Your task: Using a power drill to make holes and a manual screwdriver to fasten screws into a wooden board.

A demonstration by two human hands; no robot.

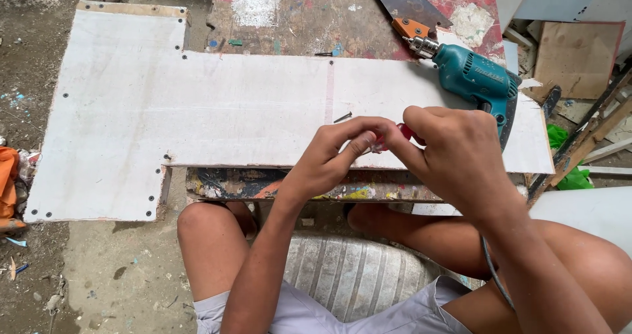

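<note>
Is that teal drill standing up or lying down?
Lying down: the teal drill rests on its side on the white board, chuck pointing up-left, beyond both hands.

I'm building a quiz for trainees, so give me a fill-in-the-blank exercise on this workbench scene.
1. Both hands, the left hand and the right hand, pinch a small ____-coloured object between them.
2. The teal power drill lies on the white board near the person's ____ hand.
3. A loose dark screw lies on the board just above the ____ hand.
4. Above the drill's chuck lies a saw with an ____ handle.

Missing words: red; right; left; orange
</note>
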